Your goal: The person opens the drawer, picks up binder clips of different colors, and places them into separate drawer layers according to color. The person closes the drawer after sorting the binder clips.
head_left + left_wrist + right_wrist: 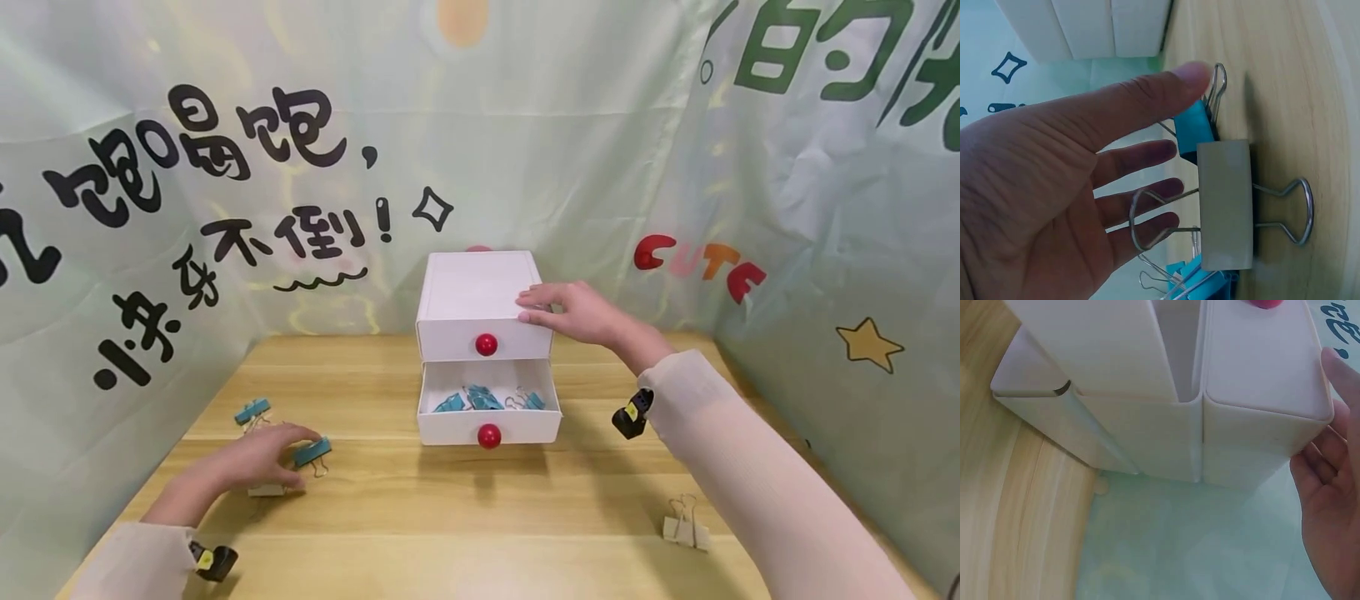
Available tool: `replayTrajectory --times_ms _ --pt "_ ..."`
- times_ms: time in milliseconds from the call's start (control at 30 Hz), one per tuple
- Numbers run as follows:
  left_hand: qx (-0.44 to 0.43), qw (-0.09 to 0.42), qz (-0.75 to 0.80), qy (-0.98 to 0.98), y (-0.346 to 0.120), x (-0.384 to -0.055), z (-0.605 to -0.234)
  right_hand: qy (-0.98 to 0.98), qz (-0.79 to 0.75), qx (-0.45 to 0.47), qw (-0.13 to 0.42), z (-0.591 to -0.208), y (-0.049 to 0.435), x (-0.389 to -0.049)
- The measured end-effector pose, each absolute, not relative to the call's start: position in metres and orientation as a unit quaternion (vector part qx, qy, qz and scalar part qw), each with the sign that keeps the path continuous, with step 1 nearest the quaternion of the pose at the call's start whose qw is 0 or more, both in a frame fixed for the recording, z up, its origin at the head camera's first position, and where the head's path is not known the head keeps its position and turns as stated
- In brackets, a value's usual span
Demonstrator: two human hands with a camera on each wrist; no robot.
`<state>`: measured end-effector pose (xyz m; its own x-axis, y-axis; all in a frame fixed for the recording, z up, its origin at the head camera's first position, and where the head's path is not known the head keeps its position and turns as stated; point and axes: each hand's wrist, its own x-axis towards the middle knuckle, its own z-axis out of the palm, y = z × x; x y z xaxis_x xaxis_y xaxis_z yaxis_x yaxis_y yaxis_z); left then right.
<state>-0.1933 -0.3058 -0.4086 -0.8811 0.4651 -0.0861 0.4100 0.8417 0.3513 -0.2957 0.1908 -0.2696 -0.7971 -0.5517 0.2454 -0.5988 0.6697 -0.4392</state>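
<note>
My left hand (258, 457) reaches over a teal binder clip (312, 452) on the left of the table. In the left wrist view the thumb tip overlaps that teal clip (1194, 130), while the other fingers extend behind it. A beige binder clip (1225, 206) stands nearest that camera. My right hand (573, 312) rests its fingers on the top right edge of a white drawer box (480, 287). Below its closed top drawer, a drawer (450, 429) is pulled out, with several teal clips (483, 398) inside.
Another teal clip (251, 410) lies farther back on the left. A beige clip (686, 532) stands at the front right, near my right sleeve (765, 475). Red knobs (489, 436) stick out from the drawers. A printed cloth (570, 167) hangs behind the wooden table (360, 533).
</note>
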Motion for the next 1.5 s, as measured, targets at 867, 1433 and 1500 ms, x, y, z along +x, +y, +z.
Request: replayTrajectory --times_ms 867,1433,1500 --pt "0.225 0.061 0.147 0.961 -0.291 -0.218 -0.418 -0.908 0.313 0.273 0.047 -0.272 0.190 -0.296" --pt "0.224 0.053 0.147 0.962 -0.274 -0.215 -0.426 -0.905 0.332 0.265 0.032 -0.280 0.186 -0.294" --pt "0.227 0.054 0.143 0.962 -0.272 -0.215 -0.427 -0.905 0.333 0.262 0.032 -0.281 0.186 -0.294"
